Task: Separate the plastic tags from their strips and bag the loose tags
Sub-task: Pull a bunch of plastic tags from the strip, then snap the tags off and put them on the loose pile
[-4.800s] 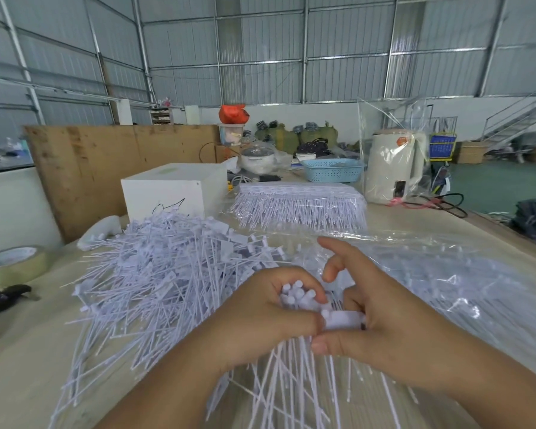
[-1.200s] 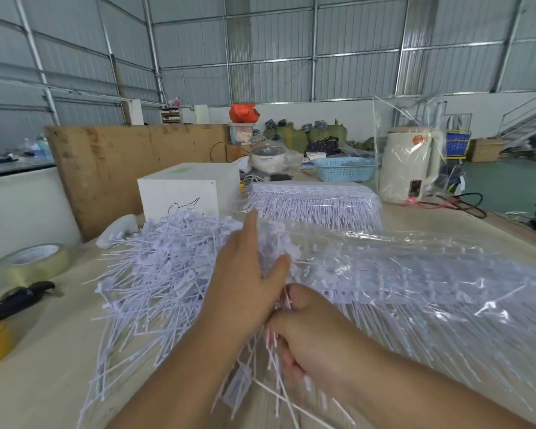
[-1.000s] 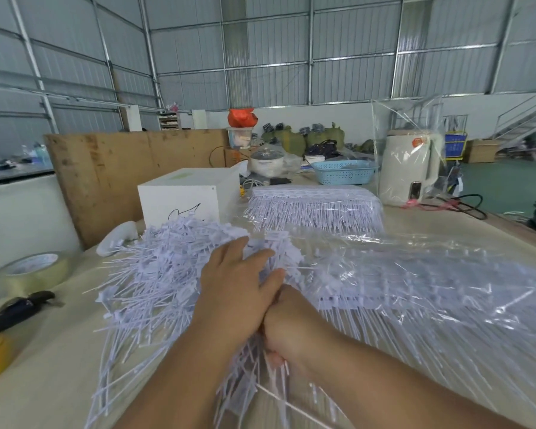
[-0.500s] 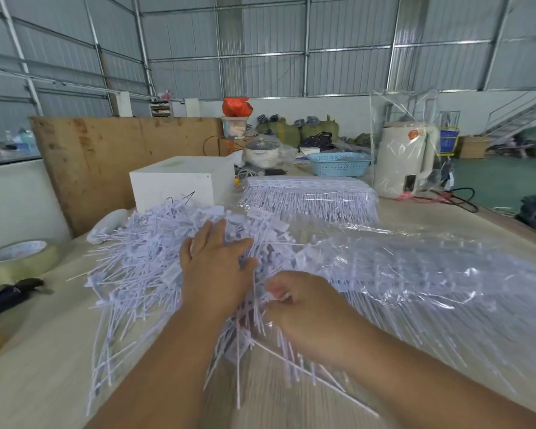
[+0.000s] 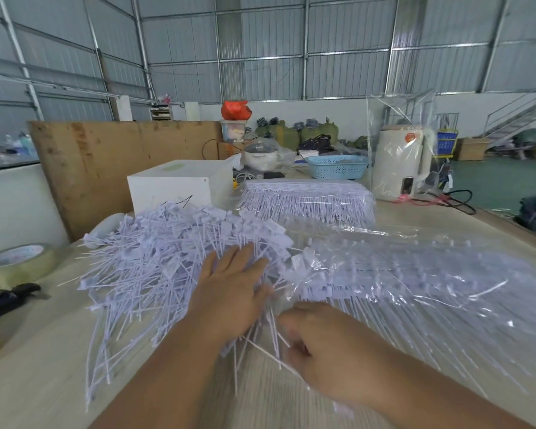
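A big heap of loose white plastic tags [image 5: 155,264] covers the table's left middle. My left hand [image 5: 229,295] lies flat on the heap's right edge, fingers straight and spread. Just right of it, my right hand [image 5: 325,345] is low on the table, blurred, with its fingers curled among some tag stems; what it grips is not plain. A clear plastic bag [image 5: 415,274] holding tags lies to the right. A stack of tags on strips [image 5: 307,202] sits further back.
A white box [image 5: 174,187] stands behind the heap, with a wooden board [image 5: 112,162] beyond it. Tape roll [image 5: 16,264] and black cutters [image 5: 7,298] lie at the left edge. A blue basket [image 5: 338,167] and a wrapped white appliance [image 5: 399,162] stand at the back.
My left hand has slid forward onto the heap and flattened. My right hand has pulled back toward me and lower on the table.
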{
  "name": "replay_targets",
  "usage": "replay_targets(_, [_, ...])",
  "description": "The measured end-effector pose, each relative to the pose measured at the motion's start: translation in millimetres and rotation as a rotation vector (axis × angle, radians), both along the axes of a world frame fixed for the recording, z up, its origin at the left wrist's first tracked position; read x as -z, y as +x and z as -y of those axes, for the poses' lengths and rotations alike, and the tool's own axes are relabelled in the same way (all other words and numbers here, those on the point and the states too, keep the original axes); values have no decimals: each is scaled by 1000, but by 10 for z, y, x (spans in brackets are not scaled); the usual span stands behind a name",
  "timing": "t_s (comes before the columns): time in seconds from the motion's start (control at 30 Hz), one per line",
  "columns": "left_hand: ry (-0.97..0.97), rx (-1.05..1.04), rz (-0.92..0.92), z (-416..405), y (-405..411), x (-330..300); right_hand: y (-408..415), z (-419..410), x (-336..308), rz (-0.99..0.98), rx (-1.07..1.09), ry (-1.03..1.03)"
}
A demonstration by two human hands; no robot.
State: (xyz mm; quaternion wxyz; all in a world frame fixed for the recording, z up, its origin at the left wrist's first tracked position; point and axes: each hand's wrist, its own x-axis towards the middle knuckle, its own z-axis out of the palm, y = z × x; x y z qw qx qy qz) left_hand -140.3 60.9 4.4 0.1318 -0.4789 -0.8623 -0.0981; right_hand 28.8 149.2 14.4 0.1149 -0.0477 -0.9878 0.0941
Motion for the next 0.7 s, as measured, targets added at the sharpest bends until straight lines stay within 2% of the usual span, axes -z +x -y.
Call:
replay_targets(0.17, [95,-59,-82,-57,-21,-10,48,-11,-36,-5,103,-48])
replay_targets(0.27, [125,-22,-110,-62,42,-22,36,6,-99,-145,165,31])
replay_targets(0.37, [133,45,-27,-57,120,1,9,-5,-141,-250,242,123])
replay_targets(0.5, [-15,-53,-85,-81,34,51,19,-55,-49,-85,358,141])
replay_targets(0.6, [43,-132,-123,-109,-9,17,43,-84,-9,22,360,92])
replay_targets(0.7, [118,-110,-209,-135,114,-56,68,-50,-12,15,299,32])
